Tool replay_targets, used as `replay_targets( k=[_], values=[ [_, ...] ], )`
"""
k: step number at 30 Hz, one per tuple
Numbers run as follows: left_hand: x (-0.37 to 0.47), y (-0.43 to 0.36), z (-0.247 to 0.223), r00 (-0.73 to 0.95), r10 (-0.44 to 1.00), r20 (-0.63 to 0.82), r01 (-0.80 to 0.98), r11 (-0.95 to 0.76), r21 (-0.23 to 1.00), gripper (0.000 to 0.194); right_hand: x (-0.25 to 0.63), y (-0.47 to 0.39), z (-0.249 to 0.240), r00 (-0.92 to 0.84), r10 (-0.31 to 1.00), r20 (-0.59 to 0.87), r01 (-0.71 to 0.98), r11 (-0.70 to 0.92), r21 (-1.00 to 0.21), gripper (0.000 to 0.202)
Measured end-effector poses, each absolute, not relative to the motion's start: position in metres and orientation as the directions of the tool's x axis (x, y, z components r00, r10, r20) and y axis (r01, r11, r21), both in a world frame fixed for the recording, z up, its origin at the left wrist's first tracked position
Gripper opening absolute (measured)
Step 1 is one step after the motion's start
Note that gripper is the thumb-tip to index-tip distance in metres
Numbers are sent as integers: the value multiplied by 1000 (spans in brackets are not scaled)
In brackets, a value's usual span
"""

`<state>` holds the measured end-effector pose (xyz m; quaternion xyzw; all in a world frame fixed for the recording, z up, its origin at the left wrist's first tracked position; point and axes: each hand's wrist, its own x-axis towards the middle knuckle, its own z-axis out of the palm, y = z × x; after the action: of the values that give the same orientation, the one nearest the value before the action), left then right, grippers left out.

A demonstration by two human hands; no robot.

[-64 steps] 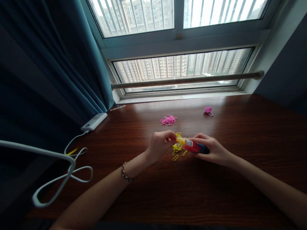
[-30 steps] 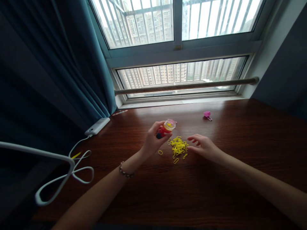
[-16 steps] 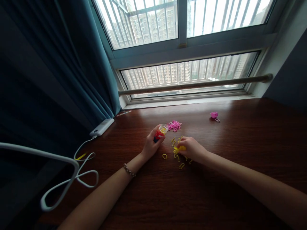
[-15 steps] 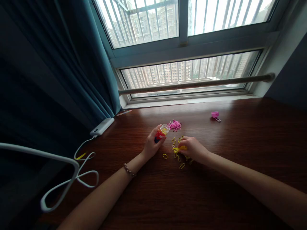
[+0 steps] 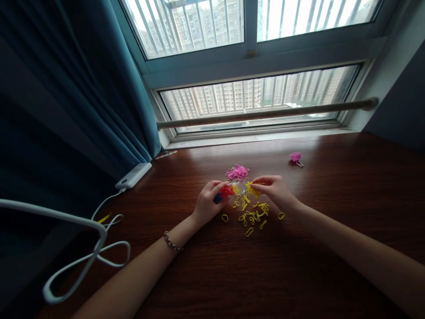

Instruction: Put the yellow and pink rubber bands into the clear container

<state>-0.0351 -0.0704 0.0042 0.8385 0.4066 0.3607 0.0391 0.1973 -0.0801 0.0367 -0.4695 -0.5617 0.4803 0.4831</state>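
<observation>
My left hand [image 5: 209, 203] is closed around a small clear jar [image 5: 228, 191], tipped on its side with its open mouth facing right. Blue, red and yellow bands show inside it in layers. Pinched in my right hand [image 5: 271, 189] is a bunch of yellow rubber bands [image 5: 253, 189], held right at the jar's mouth. Below both hands, loose yellow rubber bands [image 5: 254, 217] lie scattered on the brown table [image 5: 212, 274]. A heap of pink rubber bands [image 5: 237, 172] sits just beyond the jar.
A pink cap with a ring [image 5: 295, 157] lies at the back right. On the left are a white power bank [image 5: 133, 176], its looped white cable [image 5: 111, 241] and a blue curtain [image 5: 133, 110]. A barred window [image 5: 249, 97] with a rail is behind the table.
My right hand has lifted a bunch of yellow rubber bands from the scattered pile up to the jar's mouth. The jar has tilted further over to the right. The whole view has shifted slightly.
</observation>
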Motion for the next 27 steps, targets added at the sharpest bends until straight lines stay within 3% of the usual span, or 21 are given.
replay_targets(
  k=[7,10,14,20,27],
  values=[
    [-34,-75,3,545,607,578,696,-712,92,47,188,-91,23,-16,951,308,325,297,-898,26],
    [-32,-78,4,577,569,585,711,-703,-16,47,188,-94,23,-15,920,392,409,364,-837,16],
    [-32,-79,4,576,550,605,728,-681,-73,47,188,-94,26,-33,904,426,360,408,-839,13],
    [-33,-80,5,576,547,608,737,-669,-97,46,186,-93,22,-1,955,296,223,289,-931,22],
    [-31,-85,10,629,500,595,712,-677,-185,48,184,-94,16,48,926,374,302,343,-889,23]
  ],
)
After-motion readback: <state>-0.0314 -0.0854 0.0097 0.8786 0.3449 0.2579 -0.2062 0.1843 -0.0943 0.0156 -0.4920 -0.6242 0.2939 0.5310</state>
